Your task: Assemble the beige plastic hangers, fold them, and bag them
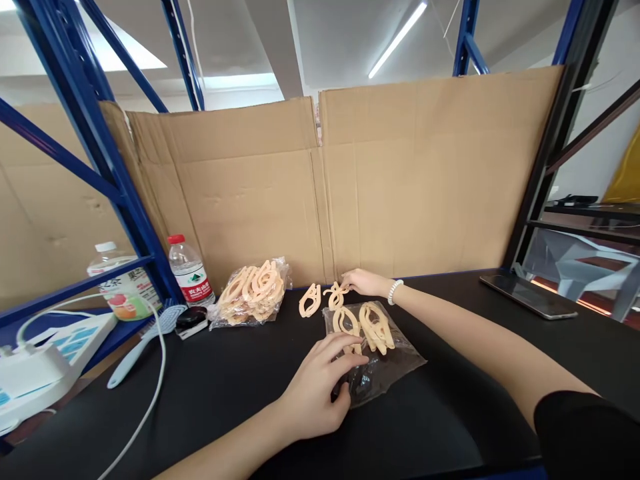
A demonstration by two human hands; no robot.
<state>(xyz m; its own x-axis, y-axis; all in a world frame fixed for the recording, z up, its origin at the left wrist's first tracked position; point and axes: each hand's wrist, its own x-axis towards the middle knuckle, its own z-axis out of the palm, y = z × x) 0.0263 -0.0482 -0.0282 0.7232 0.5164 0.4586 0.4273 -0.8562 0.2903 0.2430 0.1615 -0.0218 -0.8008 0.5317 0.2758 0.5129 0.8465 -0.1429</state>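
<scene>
My left hand (320,387) pinches the near edge of a clear plastic bag (385,363) lying on the black table, with several beige plastic clips (373,325) inside it. My right hand (364,283) reaches to the far side of the table, its fingertips closed on a loose beige clip (336,295); a white bead bracelet sits on that wrist. Another loose clip (310,300) lies just left of it.
A fuller bag of beige clips (253,292) lies at the left by two drink bottles (190,270), a small black-lidded jar (191,319), a light blue brush (143,343) and a white power strip (30,373) with cable. A phone (527,295) rests at right. Cardboard (400,187) walls the back.
</scene>
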